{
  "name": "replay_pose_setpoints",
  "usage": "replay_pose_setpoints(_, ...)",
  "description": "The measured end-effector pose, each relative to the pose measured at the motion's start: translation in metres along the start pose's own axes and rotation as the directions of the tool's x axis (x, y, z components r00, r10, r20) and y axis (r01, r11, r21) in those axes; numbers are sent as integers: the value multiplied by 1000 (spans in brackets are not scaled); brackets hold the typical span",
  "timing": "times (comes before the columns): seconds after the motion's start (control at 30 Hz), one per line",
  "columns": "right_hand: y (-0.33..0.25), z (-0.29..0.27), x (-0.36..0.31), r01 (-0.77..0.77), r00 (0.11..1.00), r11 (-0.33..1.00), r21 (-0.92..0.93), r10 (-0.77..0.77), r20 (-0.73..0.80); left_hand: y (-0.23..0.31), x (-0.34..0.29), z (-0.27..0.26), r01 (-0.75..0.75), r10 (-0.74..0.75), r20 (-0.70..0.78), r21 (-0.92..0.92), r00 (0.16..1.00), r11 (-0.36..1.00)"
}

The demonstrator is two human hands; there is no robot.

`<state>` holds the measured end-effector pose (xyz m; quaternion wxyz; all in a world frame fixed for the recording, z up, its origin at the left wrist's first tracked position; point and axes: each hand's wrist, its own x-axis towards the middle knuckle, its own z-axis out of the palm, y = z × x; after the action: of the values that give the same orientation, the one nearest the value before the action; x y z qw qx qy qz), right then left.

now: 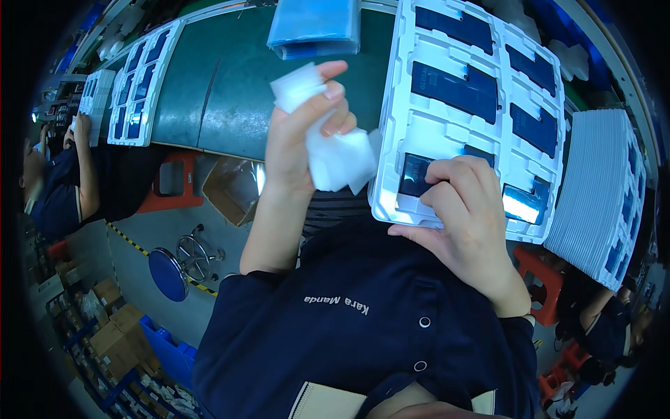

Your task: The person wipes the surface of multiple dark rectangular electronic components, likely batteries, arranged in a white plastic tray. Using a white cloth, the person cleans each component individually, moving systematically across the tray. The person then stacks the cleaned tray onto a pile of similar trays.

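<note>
My left hand (307, 129) is raised over the green table, its fingers closed round several thin, translucent white sheets (338, 160) that stick out above and below it. My right hand (471, 213) bends over the near edge of a white moulded tray (399, 133). Its curled fingertips touch a flat black battery pack (414, 174) in the near left compartment, while the thumb lies by the tray's near rim. What those fingers grip, if anything, is hidden. Other notched black battery packs (453, 91) lie in the tray; the near right pack (525, 202) shines with reflected light.
A blue translucent plastic packet (314, 28) stands at the table's far side. A tall stack of white trays (593, 188) rises on the right; another filled tray (143, 84) lies on the left. Around are a cardboard box (234, 188), a blue-seated stool (168, 274) and co-workers on both sides.
</note>
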<state>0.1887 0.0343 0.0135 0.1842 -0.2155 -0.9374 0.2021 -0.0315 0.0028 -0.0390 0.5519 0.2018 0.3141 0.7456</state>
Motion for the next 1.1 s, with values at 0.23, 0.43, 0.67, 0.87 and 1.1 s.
replay_pose_setpoints(0.23, 0, 8, 0, -52, 998, 959, 279, 63, -28, 38, -11, 2, -256, 283, 91, -231, 955, 939)
replay_pose_setpoints(0.43, -8, 16, 2, -230, 876, -61, 971, 422, 234, 4, -28, 38, -287, 306, 285, -107, 908, 952)
replay_pose_setpoints(0.67, 11, 12, -12, -55, 789, 178, 983, 611, -66, -3, -26, 39, -142, 141, -27, -69, 990, 987)
replay_pose_setpoints(0.87, 19, 10, -23, -32, 802, -254, 967, 571, 176, -11, -24, 48, -38, 0, -170, -221, 986, 975)
replay_pose_setpoints(1.1, 41, -14, -46, 112, 641, 22, 994, 762, -89, 27, -32, 34, -52, -101, 174, 703, 980, 709)
